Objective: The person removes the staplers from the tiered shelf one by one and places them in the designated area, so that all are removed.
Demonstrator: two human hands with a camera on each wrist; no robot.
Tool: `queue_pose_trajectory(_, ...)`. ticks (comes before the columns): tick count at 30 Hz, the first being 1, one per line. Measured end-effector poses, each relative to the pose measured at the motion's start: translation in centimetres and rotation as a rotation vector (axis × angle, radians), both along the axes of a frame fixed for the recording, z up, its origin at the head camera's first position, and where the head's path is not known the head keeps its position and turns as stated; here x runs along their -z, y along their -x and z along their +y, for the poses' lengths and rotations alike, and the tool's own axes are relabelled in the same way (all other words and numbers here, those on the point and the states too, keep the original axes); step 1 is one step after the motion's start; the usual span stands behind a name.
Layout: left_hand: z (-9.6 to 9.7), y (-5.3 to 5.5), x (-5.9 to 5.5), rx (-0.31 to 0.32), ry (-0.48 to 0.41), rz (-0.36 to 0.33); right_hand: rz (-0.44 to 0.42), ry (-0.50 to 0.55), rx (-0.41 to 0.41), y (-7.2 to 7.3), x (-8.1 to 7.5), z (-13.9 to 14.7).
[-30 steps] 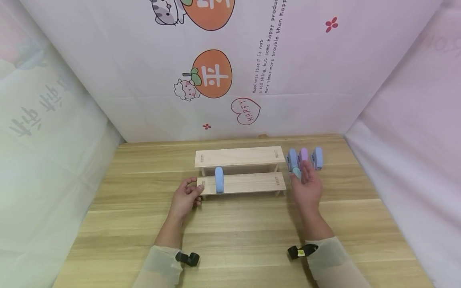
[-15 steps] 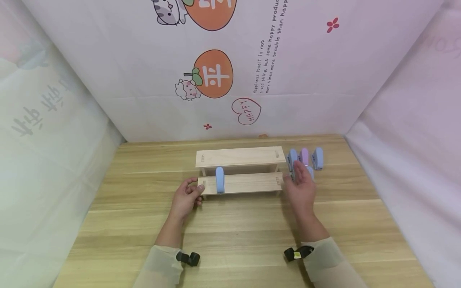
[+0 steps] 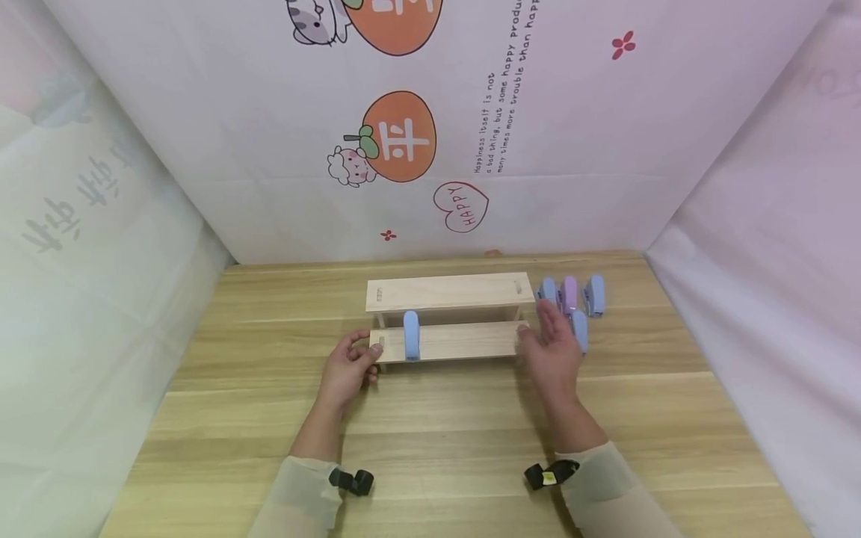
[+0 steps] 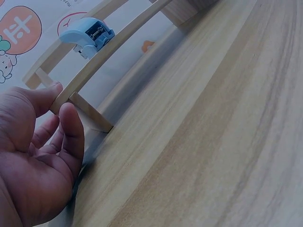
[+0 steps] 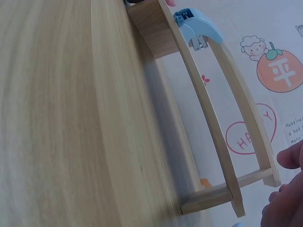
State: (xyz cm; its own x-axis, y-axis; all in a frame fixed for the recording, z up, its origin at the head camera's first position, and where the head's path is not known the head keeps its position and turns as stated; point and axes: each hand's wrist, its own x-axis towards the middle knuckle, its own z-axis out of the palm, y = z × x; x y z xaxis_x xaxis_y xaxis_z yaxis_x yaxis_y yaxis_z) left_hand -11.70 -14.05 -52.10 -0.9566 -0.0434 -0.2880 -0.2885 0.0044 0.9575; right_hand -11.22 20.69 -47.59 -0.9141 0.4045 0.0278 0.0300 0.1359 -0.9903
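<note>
A low wooden shelf (image 3: pixel 471 341) stands in front of a taller wooden shelf (image 3: pixel 451 291). My left hand (image 3: pixel 347 371) pinches the front shelf's left end, thumb on top and fingers beneath, as the left wrist view shows. A light blue stapler (image 3: pixel 412 336) sits across the front shelf, left of its middle. At that shelf's right end is my right hand (image 3: pixel 554 366), its thumb overlapping the end in the head view. The right wrist view has the thumb (image 5: pixel 289 156) close beside the wood, with a gap between thumb and fingers. Nothing shows held there.
Right of the shelves, on the wooden table (image 3: pixel 437 448), stand more staplers: a purple one (image 3: pixel 568 294), a blue one (image 3: pixel 595 295) at far right and another blue one (image 3: pixel 579 332) beside my right hand. White printed cloth (image 3: pixel 572 149) closes off the back and sides.
My right hand has moved left from the loose staplers to the front shelf's right end, uncovering a blue stapler and hiding a teal one. My left hand keeps its pinch.
</note>
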Motion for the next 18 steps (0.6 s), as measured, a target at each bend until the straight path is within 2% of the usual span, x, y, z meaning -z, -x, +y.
queue_pose_trajectory(2, -0.1, 0.1, 0.5, -0.005, -0.003, 0.009, -0.006, -0.009, -0.006, 0.0, 0.0, -0.2)
queue_pose_trajectory(8, -0.1, 0.2, 0.3, -0.003, 0.001, -0.009, 0.016, -0.012, 0.004, -0.1, -0.1, -0.6)
queue_pose_trajectory(15, 0.2, -0.6, -2.1, 0.027, 0.006, -0.006, 0.066, -0.009, -0.009, -0.4, 0.0, -1.4)
queue_pose_trajectory(18, 0.3, -0.8, -2.5, 0.035, 0.004, 0.007, 0.086, -0.007, -0.019, -0.6, 0.1, -1.8)
